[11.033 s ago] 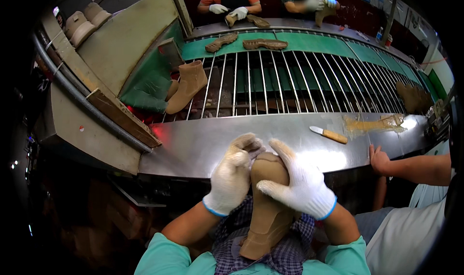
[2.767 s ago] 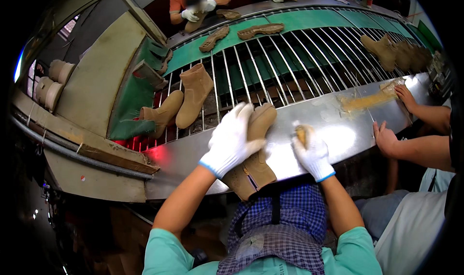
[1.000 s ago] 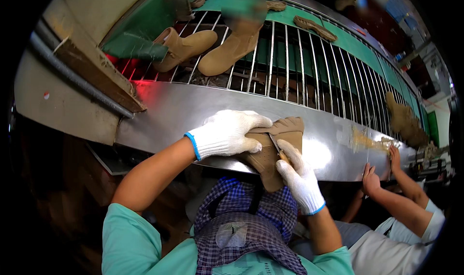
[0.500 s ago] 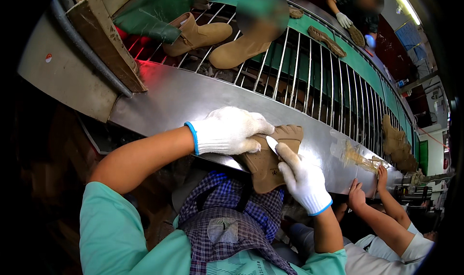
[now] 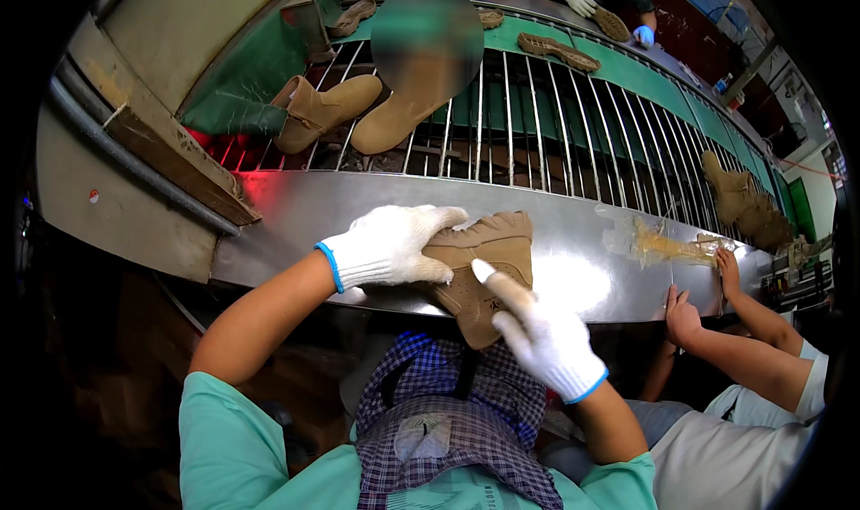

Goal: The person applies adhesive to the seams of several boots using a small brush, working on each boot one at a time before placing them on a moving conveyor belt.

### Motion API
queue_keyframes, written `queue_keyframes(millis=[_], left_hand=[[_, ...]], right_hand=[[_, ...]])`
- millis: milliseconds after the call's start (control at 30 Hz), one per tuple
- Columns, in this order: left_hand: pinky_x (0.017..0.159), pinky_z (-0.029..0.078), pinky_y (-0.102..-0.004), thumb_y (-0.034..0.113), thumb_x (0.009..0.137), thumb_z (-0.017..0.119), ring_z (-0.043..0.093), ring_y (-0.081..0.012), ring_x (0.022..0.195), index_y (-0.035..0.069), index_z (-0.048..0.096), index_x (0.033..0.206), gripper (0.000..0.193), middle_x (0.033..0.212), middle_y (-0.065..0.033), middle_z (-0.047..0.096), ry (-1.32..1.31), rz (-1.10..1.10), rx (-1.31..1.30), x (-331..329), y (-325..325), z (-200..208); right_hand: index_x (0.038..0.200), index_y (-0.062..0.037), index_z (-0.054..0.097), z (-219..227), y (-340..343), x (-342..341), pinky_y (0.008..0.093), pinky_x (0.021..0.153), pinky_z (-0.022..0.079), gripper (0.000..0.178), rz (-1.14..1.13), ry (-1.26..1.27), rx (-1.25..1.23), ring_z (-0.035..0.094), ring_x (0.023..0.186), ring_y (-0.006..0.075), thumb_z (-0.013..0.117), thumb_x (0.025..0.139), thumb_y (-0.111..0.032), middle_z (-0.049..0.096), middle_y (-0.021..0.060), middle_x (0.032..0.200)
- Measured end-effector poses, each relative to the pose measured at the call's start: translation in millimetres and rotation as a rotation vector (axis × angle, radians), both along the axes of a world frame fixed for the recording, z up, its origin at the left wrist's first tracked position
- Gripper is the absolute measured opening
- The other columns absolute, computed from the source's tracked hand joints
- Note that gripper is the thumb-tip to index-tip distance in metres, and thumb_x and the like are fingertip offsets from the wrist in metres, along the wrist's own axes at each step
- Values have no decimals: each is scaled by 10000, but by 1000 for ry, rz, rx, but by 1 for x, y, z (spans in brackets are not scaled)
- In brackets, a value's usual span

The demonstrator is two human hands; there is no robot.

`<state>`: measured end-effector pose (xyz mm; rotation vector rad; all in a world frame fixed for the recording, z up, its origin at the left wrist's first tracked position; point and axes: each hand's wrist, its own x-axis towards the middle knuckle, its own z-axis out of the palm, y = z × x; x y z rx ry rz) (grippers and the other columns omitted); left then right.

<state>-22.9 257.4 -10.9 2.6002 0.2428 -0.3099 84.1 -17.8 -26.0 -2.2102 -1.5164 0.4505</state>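
Wrapped in a white knitted glove with a blue cuff, my left hand (image 5: 390,246) grips the left side of a tan boot (image 5: 497,263). Its thumb lies on the boot's near face and its fingers reach behind. The boot is tilted over the near edge of the metal ledge, in front of my checked apron. My gloved right hand (image 5: 551,335) is at the boot's right side, with a tan-stained finger laid on the upper. A white pointed tip (image 5: 482,271) juts past that finger against the boot; whether it is a tool or a finger cover is unclear.
Behind the metal ledge (image 5: 305,210) runs a rack of metal bars (image 5: 555,142) with tan boots (image 5: 331,111) on it. Loose soles (image 5: 560,51) lie on the green strip beyond. A co-worker's bare hands (image 5: 690,317) rest at the ledge on the right; another person's gloved hand (image 5: 580,4) is across.
The whole view has shifted, so the rack and ledge sit differently in the picture. The white tip has moved down from near the boot's upper edge towards its middle. My left hand keeps its grip.
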Motion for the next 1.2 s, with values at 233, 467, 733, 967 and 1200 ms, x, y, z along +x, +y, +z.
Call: queue_keyframes(millis=[233, 467, 733, 967, 1200], left_hand=[[1040, 577, -493, 503, 879, 804, 712, -401, 1215, 203, 512, 1598, 832, 1426, -149, 705, 78, 28, 90, 22, -27, 14], [1012, 578, -475, 507, 901, 791, 704, -379, 1219, 148, 519, 1589, 823, 1412, -153, 704, -24, 11, 118, 15, -29, 2], [1094, 535, -459, 515, 1027, 624, 666, -411, 1300, 151, 500, 1610, 699, 1429, -215, 687, 107, 70, -24, 30, -14, 14], [1120, 519, -450, 359, 1025, 658, 669, -400, 1312, 69, 488, 1599, 665, 1459, -240, 658, -8, -42, -122, 47, -8, -4], [1085, 545, -496, 492, 752, 917, 643, -447, 1319, 58, 285, 1665, 1192, 1600, -268, 501, 13, -78, 138, 85, -60, -4]], right_hand=[[1604, -238, 508, 16, 15, 11, 478, 758, 641, 530, -28, 54, -59, 779, 829, 370, 585, 1083, -299, 784, 184, 1094], [1466, -202, 651, -12, 7, 43, 473, 876, 634, 421, -146, 96, 220, 791, 936, 367, 613, 1072, -343, 798, 153, 1158], [1494, -160, 616, -15, 6, 55, 478, 956, 607, 462, -272, 85, 15, 778, 1020, 376, 597, 1081, -366, 787, 198, 1158], [1589, -77, 530, -44, 1, 64, 436, 1184, 476, 570, -291, 595, 163, 608, 1398, 351, 586, 1080, -329, 601, 224, 1546], [1435, 3, 609, -8, 5, 64, 467, 1008, 579, 529, -354, 406, -94, 734, 1141, 391, 619, 1060, -369, 742, 254, 1220]])
